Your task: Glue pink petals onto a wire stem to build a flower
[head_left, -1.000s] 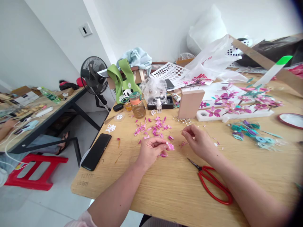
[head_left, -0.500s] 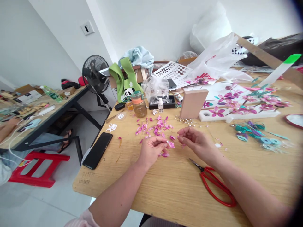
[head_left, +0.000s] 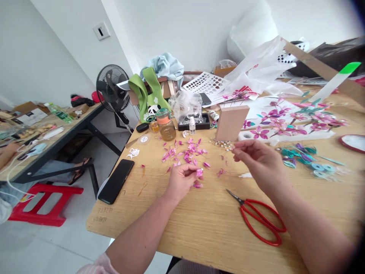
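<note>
Between the fingertips of my left hand (head_left: 182, 182) is a small pink flower (head_left: 199, 172) with a pale tip. My right hand (head_left: 255, 161) is raised over the table, to the right of the loose petals, its thumb and fingers pinched together; whatever they hold is too small to make out. Just beyond it lie pearl-headed stamens (head_left: 224, 145) on thin wires. Pink petals (head_left: 188, 152) are scattered past my left hand. Red-handled scissors (head_left: 258, 219) rest on the wood beneath my right wrist.
A black phone (head_left: 116, 181) lies at the table's left edge. Behind the petals stand a lidded jar (head_left: 167, 127) and a small spray bottle (head_left: 192, 125). Finished pink flowers (head_left: 281, 125) stand in a white foam strip beside a wooden block (head_left: 231, 123). Ribbon spools (head_left: 325, 169) lie right.
My right hand has moved right and up, away from my left hand. My left hand stays nearly in place with the pink flower. The view has shifted slightly.
</note>
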Tool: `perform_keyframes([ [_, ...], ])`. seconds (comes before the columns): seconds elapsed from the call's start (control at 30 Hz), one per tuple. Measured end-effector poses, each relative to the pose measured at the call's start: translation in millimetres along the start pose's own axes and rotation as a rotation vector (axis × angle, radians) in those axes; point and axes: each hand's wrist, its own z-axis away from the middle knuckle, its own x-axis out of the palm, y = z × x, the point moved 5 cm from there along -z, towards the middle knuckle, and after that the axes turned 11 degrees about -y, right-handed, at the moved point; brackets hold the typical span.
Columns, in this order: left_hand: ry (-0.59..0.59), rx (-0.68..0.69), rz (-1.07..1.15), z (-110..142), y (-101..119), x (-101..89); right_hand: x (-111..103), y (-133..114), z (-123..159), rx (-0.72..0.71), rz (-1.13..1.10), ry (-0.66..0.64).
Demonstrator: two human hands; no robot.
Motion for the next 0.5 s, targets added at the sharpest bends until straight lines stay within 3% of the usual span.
perform_keyframes([
  [0.13, -0.001, 0.055, -0.032, 0.3, 1.3, 1.3, -15.4, -2.4, -1.3, 0.046, 0.001, 0.131],
  [0.5, 0.072, 0.165, -0.148, 2.6, 8.8, -1.1, -14.8, 1.5, -2.9, 0.127, 0.158, 0.057],
])
